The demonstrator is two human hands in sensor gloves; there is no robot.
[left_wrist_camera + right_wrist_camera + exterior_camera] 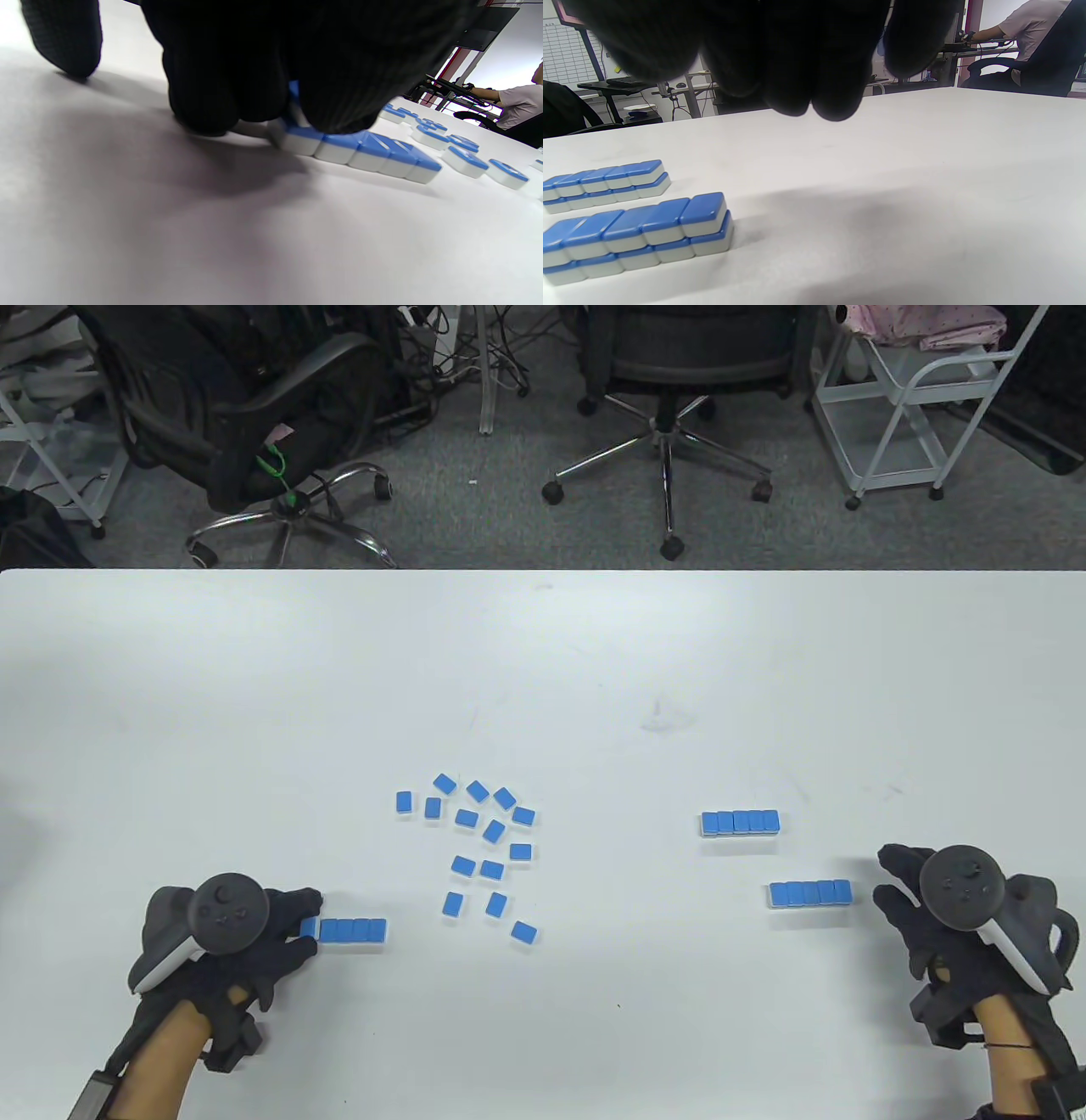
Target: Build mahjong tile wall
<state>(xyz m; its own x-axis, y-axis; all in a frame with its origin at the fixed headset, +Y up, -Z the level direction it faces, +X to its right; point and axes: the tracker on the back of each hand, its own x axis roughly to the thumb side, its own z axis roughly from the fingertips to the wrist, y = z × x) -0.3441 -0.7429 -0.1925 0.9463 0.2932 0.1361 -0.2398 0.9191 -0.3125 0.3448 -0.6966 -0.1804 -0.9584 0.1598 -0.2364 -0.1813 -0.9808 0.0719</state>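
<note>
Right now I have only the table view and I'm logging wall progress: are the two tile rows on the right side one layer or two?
Observer: Two. The right wrist view shows the near row and the far row each as blue-backed tiles stacked on a second layer.
Operator: And the row on the other side?
Observer: One layer. The left wrist view shows the left row flat on the table, with the left hand touching its end tile.
Operator: Is the other hand holding a tile?
Observer: No. The right hand is empty; its fingertips hang clear above the tabletop.
</note>
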